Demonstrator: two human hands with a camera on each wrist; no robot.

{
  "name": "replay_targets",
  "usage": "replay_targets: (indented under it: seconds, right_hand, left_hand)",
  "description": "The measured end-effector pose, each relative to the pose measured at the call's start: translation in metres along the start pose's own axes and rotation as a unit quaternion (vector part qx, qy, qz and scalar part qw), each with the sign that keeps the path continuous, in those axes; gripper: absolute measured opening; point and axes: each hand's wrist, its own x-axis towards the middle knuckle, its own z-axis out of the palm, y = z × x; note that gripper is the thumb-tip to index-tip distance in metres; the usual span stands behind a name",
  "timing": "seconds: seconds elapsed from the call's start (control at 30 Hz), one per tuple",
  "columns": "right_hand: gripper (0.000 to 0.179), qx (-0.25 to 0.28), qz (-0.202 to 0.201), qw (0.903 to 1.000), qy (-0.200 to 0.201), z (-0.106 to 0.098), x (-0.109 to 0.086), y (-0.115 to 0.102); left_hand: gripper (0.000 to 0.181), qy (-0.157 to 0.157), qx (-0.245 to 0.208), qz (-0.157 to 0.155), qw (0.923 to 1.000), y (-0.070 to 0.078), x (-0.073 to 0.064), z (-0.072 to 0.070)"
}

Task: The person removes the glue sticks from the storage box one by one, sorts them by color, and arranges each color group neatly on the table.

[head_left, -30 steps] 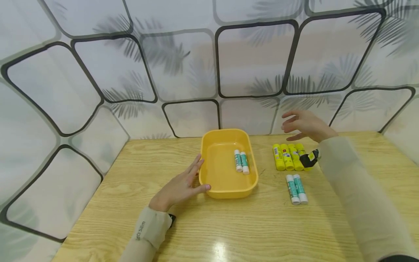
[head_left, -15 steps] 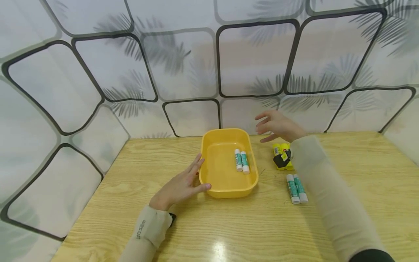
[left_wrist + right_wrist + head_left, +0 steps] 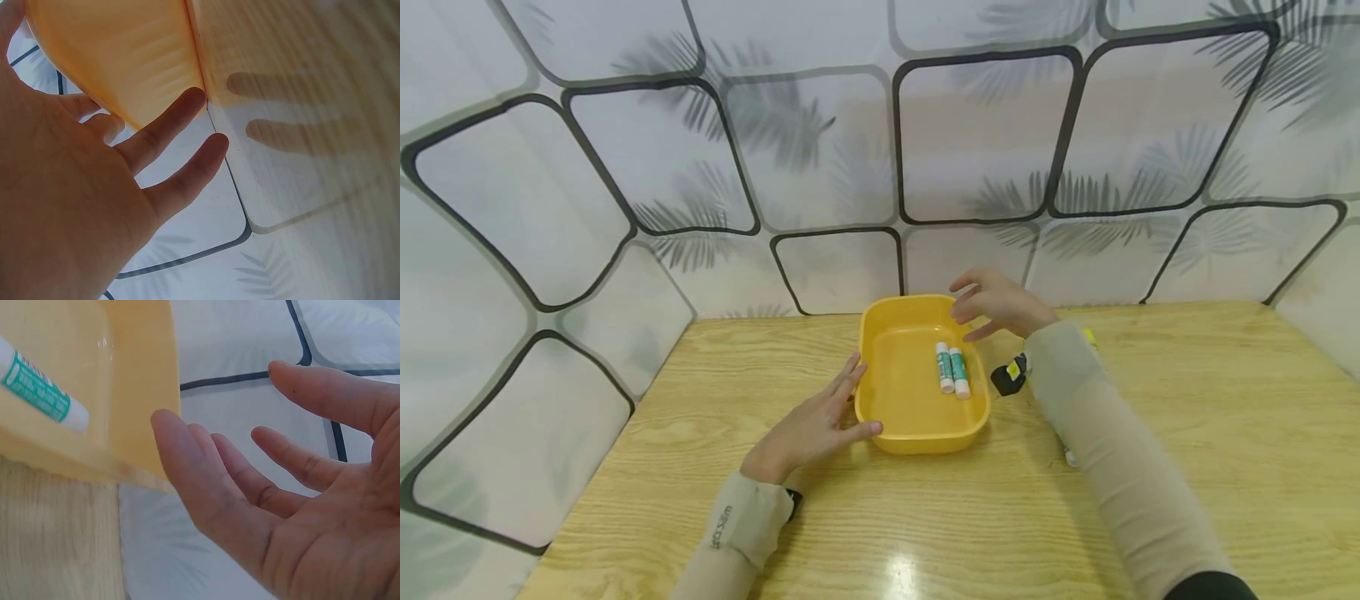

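Observation:
A yellow plastic basin stands on the wooden table with two white-and-green glue sticks lying side by side in its right half. My left hand rests against the basin's left side, fingers spread and touching it. Over the far right corner of the basin hovers my right hand; its fingers are loosely bent and the right wrist view shows nothing in them. Yellow glue sticks are mostly hidden behind my right sleeve. Below them, just the end of a white-and-green glue stick peeks out.
The light wood table runs back to a pale curtain with dark outlines and leaf prints. A black strap device on my right wrist hangs beside the basin's right rim.
My right hand has moved left from above the yellow glue sticks to the basin's far right corner, its sleeve now covering most of the loose glue sticks. The left hand and basin have stayed put.

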Motion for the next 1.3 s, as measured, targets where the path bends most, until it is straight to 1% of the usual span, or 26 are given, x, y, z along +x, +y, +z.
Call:
replay_targets:
  seconds: [0.17,0.3,0.4,0.6,0.83,1.17,1.3]
  right_hand:
    - [0.057,0.006,0.005,1.0,-0.001,0.012,0.006,0.005]
    - [0.056,0.008,0.018,0.9998,-0.004,0.021,0.009,0.007]
    - [0.056,0.001,0.031,0.9995,-0.009,0.026,0.01,0.009]
    - [0.057,-0.015,0.043,0.9988,-0.015,0.034,0.013,0.008]
    - [0.057,-0.026,0.076,0.9967,-0.005,0.044,0.013,0.005]
    - [0.056,-0.053,0.072,0.996,0.001,0.05,0.013,0.006]
    - [0.056,-0.04,0.074,0.9964,0.003,0.053,0.015,0.009]
  left_hand:
    - [0.097,0.002,0.001,-0.001,1.0,0.0,-0.001,0.0]
    - [0.096,0.003,-0.001,0.0,1.0,0.0,0.0,0.0]
    - [0.096,0.001,-0.001,0.0,1.0,0.0,0.0,0.001]
    - [0.094,0.001,-0.002,-0.002,1.0,0.0,-0.001,0.0]
    - [0.093,0.002,-0.004,0.002,1.0,0.001,0.0,0.001]
    - [0.095,0.002,-0.001,0.002,1.0,0.001,0.001,0.0]
    - [0.095,0.001,-0.004,0.002,1.0,0.0,0.001,0.0]
